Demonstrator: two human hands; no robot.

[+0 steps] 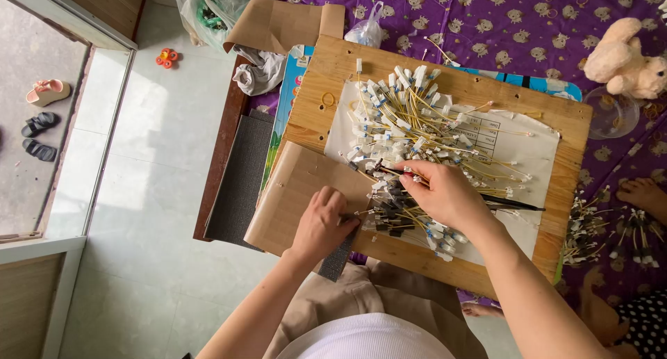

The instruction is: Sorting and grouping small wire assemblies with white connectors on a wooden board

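The right hand [445, 192] is pinching one yellow wire [389, 170] from the pile of wires [410, 123], keeping it separate. The left hand [323, 223], fingers curled, is pressing the cardboard sheet [292, 192] flat on the wooden board [326, 74].

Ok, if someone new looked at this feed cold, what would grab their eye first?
Probably the tangled heap of yellow wires with white connectors, piled on a paper sheet on the wooden board at centre. Next, the right hand reaching into that heap while the left hand rests on a cardboard piece. A plush toy sits top right on the purple cloth.
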